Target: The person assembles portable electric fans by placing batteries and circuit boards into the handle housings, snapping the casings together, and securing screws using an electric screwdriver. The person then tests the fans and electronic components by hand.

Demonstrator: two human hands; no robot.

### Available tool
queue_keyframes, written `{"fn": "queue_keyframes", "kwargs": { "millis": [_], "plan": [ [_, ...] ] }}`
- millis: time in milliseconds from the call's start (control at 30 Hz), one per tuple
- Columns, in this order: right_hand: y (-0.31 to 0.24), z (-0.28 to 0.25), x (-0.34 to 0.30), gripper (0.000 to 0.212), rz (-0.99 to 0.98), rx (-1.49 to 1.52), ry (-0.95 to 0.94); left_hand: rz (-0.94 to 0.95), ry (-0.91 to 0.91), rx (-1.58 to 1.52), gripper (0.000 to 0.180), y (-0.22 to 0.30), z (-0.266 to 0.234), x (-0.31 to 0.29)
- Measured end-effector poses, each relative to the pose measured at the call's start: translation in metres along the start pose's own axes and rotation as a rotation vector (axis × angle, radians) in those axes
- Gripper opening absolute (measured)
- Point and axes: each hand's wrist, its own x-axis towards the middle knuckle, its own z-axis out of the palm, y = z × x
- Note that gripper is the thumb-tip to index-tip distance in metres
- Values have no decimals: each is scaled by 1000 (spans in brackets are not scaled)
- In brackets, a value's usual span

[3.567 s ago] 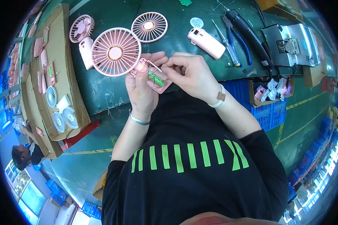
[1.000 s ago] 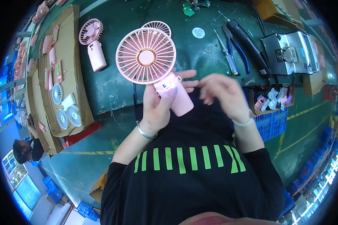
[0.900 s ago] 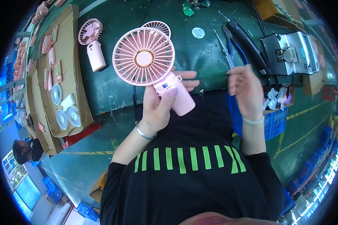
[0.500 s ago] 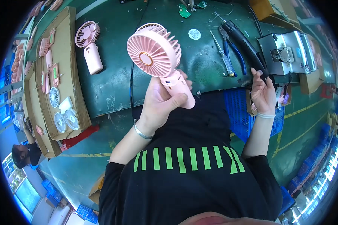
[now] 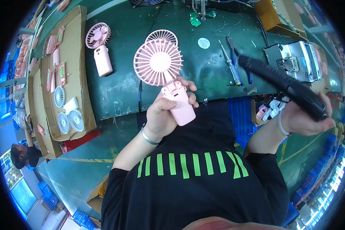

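My left hand [image 5: 157,115] is closed around the handle of a pink handheld fan [image 5: 184,112], thumb across its front. The fan's head is raised over the table, and its round grille pieces stand apart. At the right, my right hand [image 5: 303,120] grips a black electric screwdriver [image 5: 285,84] near its rear end. The tool is lifted and points toward the table's middle; its bit is not clearly visible. Beneath its front end lie blue-handled pliers [image 5: 232,48] and a slim screwdriver [image 5: 229,63]. Another pink fan [image 5: 102,61], its blades uncovered, lies to the left.
A cardboard tray [image 5: 82,82] with pink and white fan parts lines the left side. A metal fixture [image 5: 291,61] stands at the right. Green circuit boards [image 5: 195,20] lie at the back. A blue crate [image 5: 239,117] sits below the front edge. Another person [image 5: 23,153] is at far left.
My right hand has picked up the electric screwdriver from the table and drawn it back to the right. My left hand has turned the fan more upright and lowered it slightly.
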Motion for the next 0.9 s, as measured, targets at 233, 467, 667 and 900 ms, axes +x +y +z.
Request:
{"fn": "queue_keyframes", "kwargs": {
  "millis": [233, 467, 667, 900],
  "plan": [
    [20, 55, -27, 91, -58, 764, -854, -71, 32, 164, 33, -1, 3, -9],
    [30, 50, -63, 109, 807, 915, -1163, -103, 136, 230, 35, -10, 5, -7],
    [-25, 59, -79, 77, 439, 909, -754, -113, 161, 316, 36, -11, 1, -4],
    [-39, 60, -92, 56, 341, 856, -781, -126, 190, 369, 33, -10, 18, -3]
  ]
}}
